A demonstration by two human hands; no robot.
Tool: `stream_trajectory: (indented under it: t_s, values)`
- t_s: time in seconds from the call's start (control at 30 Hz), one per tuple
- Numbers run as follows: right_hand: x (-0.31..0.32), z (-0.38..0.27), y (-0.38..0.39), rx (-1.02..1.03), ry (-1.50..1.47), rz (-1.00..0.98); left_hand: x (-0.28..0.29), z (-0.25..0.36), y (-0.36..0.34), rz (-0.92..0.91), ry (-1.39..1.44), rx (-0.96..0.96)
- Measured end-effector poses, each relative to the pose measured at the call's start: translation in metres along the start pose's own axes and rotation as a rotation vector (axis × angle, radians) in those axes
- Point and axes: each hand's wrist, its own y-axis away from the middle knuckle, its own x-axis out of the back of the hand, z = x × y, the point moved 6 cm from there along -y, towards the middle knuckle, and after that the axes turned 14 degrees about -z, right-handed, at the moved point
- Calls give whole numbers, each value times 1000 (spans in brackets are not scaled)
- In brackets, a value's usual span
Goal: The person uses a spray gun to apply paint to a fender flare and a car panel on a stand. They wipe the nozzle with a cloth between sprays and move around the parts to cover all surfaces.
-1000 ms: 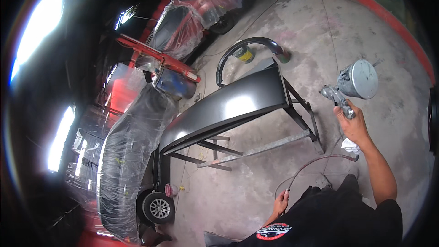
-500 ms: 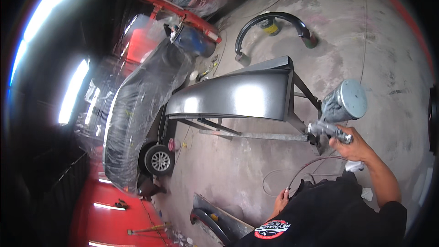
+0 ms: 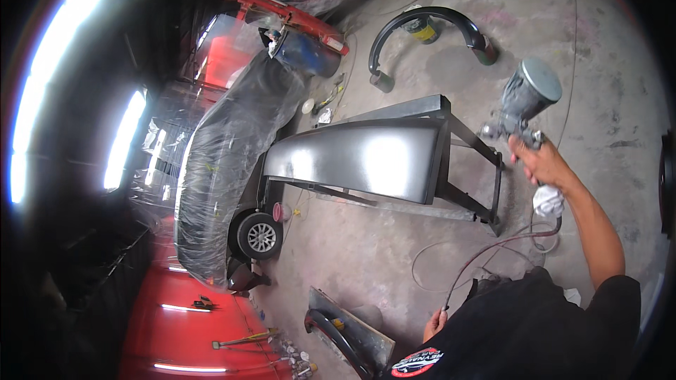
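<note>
At the far left we see a bright light strip (image 3: pixel 51 74) against the dark. Lower down, we find a red painted body panel (image 3: pixel 169 324), its reflections long and white. Next comes a vehicle (image 3: pixel 225 162) draped in clear plastic sheeting, with its silver-spoked wheel (image 3: pixel 260 236) exposed and a pink cup (image 3: pixel 281 212) just beside the tyre. Above, a blue drum (image 3: pixel 310 55) stands near a red beam (image 3: pixel 282 13). Along the lower edge we see a dark curved trim (image 3: pixel 341 341) lying by a board (image 3: pixel 380 345).

In the middle, the long grey curved panel (image 3: pixel 331 155) lies across a dark metal stand (image 3: pixel 466 202), showing two bright reflections. Beyond it, on the concrete floor (image 3: pixel 591 134), we see a black arch (image 3: pixel 451 17) with cans at its two ends and a yellow-banded can (image 3: pixel 424 31) beside it.

Below and right of the panel, the left hand (image 3: pixel 435 324) is clasped around the hose (image 3: pixel 486 247), which curves to the right. Farther right, we see the grey spray gun (image 3: pixel 514 129) held up beyond the panel's right end, well apart from it, its nozzle toward the left and its cylindrical cup (image 3: pixel 524 95) tilted above. The right hand (image 3: pixel 546 165) is wrapped around the gun's handle, with a white cloth (image 3: pixel 548 200) bunched just below.
</note>
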Motion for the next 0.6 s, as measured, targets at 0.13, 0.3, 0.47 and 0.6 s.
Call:
stream_trajectory:
  t_s: [0.13, 0.3, 0.47, 0.6]
  values:
    - [31, 13, -33, 56, -1, 280, -14, 33, 12, -41, 24, 10]
    - [25, 16, -26, 227, 130, 498, 12, 18, 6, 13, -110, 40]
    - [-26, 17, 21, 271, 189, 332, 40, -5, -11, -55, -79, 107]
    - [-82, 24, 75, 229, 194, 252, 79, -38, -29, -117, -40, 90]
